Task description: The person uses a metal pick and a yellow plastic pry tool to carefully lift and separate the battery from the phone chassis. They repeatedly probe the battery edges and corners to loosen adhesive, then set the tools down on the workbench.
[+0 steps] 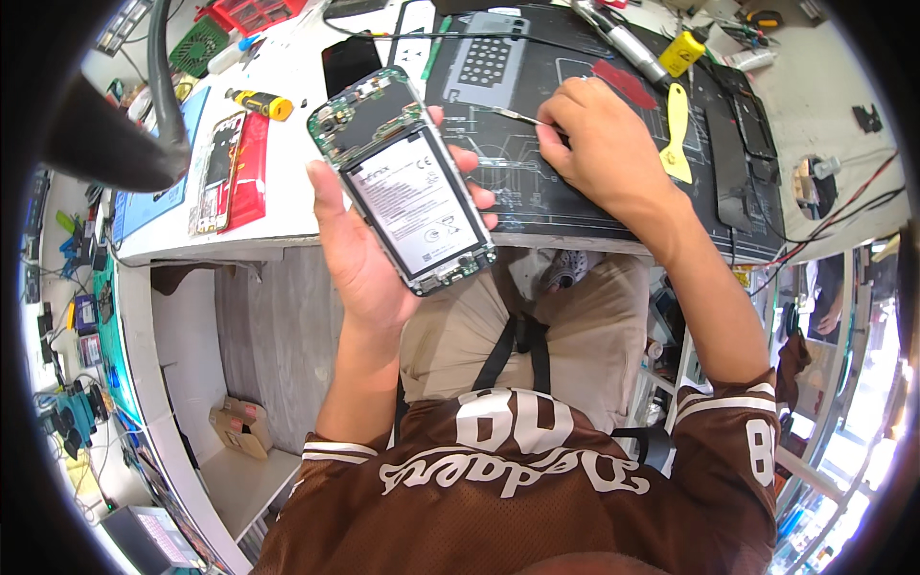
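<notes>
From here I see my left hand (pixel 359 251) wrapped around an opened phone (pixel 402 180) at centre frame, held up above the near edge of the worktop (pixel 287 206); the thumb runs up the phone's left side and the fingertips (pixel 470 158) hook over its right side. The back cover is off, so the white-labelled battery (pixel 417 203) and the green board (pixel 359 105) at its upper end lie bare. I judge it light and stiff, but fragile with the cover gone: the board and the small parts at both ends would not take pressure, and the battery should not be squeezed or pricked. The frame edges, where my left hand already has it, look like the safe place to hold. My right hand (pixel 599 144), right of centre, is closed in a pinch on tweezers (pixel 508 115), whose thin metal tips point left over the black mat (pixel 498 206); they look slim and slippery, best held near the middle. On the mat to the right lies a yellow pry tool (pixel 677 134), with a screwdriver (pixel 623 40) above it at the top of the frame. In the upper left a second stripped phone (pixel 213 172) lies beside a red cover (pixel 247 172), near a yellow-handled driver (pixel 261 102).
</notes>
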`<action>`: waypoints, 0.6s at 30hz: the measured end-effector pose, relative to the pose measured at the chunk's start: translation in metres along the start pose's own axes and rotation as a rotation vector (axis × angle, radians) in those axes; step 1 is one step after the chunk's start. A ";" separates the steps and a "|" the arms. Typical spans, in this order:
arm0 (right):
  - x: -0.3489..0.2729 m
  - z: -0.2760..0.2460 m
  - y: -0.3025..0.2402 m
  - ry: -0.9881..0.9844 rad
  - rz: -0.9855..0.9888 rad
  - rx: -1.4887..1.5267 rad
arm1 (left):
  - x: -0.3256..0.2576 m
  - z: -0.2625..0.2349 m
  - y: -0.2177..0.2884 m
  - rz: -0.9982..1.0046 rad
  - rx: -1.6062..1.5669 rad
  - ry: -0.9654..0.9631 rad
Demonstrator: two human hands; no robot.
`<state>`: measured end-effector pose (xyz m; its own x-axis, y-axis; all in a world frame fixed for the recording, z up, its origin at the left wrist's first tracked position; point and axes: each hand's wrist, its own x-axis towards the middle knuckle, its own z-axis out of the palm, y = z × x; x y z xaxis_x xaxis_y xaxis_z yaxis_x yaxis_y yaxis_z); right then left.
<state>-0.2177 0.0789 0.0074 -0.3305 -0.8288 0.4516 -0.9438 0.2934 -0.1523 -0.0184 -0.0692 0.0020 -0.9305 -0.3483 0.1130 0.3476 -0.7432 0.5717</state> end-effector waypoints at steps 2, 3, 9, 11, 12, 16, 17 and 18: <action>0.000 -0.004 -0.001 -0.044 0.052 0.053 | 0.001 -0.007 0.001 -0.017 0.024 -0.024; 0.000 -0.007 -0.003 -0.029 0.074 0.107 | 0.001 -0.007 0.002 -0.017 0.031 -0.022; 0.008 -0.055 -0.049 0.012 0.218 0.588 | 0.000 0.003 -0.002 0.046 0.000 0.015; 0.010 -0.076 -0.063 -0.017 0.112 0.549 | -0.002 0.005 0.000 0.103 0.045 0.003; 0.009 -0.082 -0.067 -0.029 0.060 0.527 | -0.003 0.007 -0.001 0.129 0.079 0.014; 0.005 -0.089 -0.078 0.099 -0.001 0.421 | -0.004 0.004 -0.004 0.182 0.125 -0.055; 0.003 -0.090 -0.080 0.110 -0.001 0.415 | -0.004 0.002 -0.003 0.196 0.125 -0.124; 0.002 -0.091 -0.082 0.120 -0.006 0.400 | -0.005 0.006 -0.003 0.215 0.158 -0.067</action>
<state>-0.1406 0.0962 0.1006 -0.3444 -0.7614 0.5493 -0.8814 0.0607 -0.4685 -0.0152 -0.0617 0.0040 -0.8446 -0.4463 0.2959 0.5208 -0.5562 0.6476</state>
